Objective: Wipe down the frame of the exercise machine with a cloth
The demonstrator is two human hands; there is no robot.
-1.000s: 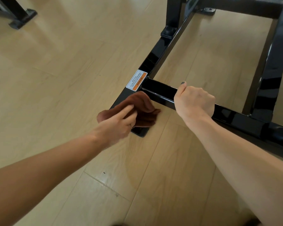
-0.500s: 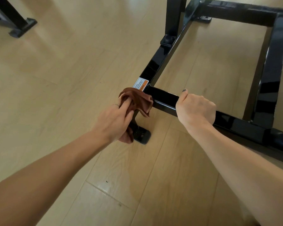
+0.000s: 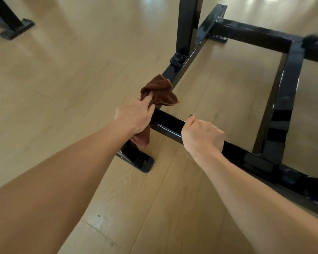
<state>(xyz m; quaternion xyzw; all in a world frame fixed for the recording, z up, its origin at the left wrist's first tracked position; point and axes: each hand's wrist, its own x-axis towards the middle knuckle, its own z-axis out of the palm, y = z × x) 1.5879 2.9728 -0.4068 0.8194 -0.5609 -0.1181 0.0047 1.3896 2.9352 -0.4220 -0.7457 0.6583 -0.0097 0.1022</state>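
1. Frame (image 3: 174, 123): glossy black bars run across the centre and right of the picture, standing on the floor (image 3: 62, 79).
2. Left hand (image 3: 134, 116) grips the brown cloth (image 3: 159, 92), bunched against the bar joint at centre.
3. Right hand (image 3: 203, 137) is curled round the cross bar, lower centre.
4. Risk: the bunched cloth touches little metal, so streaks may be missed.
5. Risk: its loose tail hangs near the foot plate (image 3: 136, 158) and could snag.
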